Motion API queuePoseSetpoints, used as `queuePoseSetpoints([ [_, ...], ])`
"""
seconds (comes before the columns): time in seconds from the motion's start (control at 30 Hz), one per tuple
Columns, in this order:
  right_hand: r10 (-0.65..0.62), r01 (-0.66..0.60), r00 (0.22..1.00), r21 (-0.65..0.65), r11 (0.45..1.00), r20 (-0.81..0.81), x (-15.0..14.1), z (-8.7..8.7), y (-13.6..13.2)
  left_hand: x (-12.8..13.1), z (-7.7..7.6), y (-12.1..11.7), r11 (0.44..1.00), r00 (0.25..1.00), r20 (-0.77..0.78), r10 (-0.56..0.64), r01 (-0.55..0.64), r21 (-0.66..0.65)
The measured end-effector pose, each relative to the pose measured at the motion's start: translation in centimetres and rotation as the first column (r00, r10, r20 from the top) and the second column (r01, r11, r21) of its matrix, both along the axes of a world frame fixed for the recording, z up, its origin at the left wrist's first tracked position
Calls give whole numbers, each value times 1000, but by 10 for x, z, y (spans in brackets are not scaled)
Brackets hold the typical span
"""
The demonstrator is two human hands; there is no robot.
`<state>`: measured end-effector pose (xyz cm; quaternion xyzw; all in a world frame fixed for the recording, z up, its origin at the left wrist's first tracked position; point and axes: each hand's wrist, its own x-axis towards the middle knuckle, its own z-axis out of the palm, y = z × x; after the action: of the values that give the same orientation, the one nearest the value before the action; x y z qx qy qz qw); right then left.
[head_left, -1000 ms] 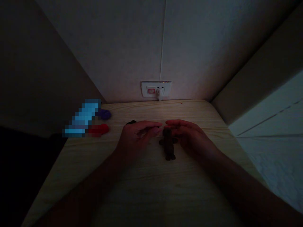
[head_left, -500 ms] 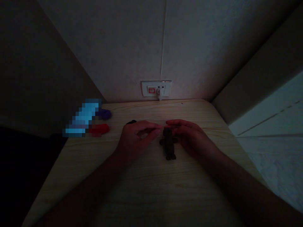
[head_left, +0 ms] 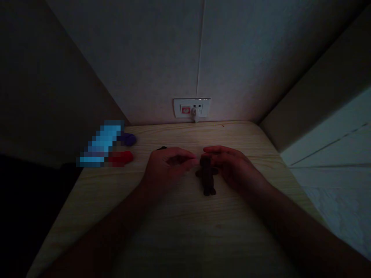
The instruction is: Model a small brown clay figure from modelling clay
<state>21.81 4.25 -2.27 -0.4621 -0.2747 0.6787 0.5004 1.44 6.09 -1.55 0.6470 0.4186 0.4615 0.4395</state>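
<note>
A small dark brown figure (head_left: 206, 177), with a round head, two stubby arms and two short feet, lies on the wooden tabletop between my hands. My left hand (head_left: 168, 166) is closed in a pinch just left of its head. Whatever the fingertips hold, if anything, is too small and dark to make out. My right hand (head_left: 234, 166) curves along the figure's right side, fingers stretched out and slightly bent near the head. Whether they touch it I cannot tell. Behind my left hand, a black lump (head_left: 162, 148) is mostly hidden.
At the left of the tabletop (head_left: 185, 239) lie a red lump (head_left: 126, 157) and a purple lump (head_left: 129, 139), beside a bright, pixelated blue object (head_left: 102, 144). A wall socket (head_left: 191, 108) with a white plug is behind the table. The scene is dim.
My left thumb and fingers have shifted very slightly in their pinch. The figure and my right hand stay almost in place.
</note>
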Motion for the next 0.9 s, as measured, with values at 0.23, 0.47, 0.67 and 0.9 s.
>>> queuePoseSetpoints([
  [0.23,6,-6,1000,-3,1000,-4,0,4,0,0,0,0,998,1000,4,1,-1,-66],
  [0.47,-3,4,1000,-13,1000,6,-1,4,-1,-2,-2,2,1000,999,-38,19,-19,2],
  [0.67,7,-7,1000,-6,1000,18,-1,4,0,-1,-1,2,999,998,-59,25,-26,-20],
  [0.9,14,-14,1000,-2,1000,-5,-1,2,0,1,-2,2,996,1000,-20,17,-19,-83],
])
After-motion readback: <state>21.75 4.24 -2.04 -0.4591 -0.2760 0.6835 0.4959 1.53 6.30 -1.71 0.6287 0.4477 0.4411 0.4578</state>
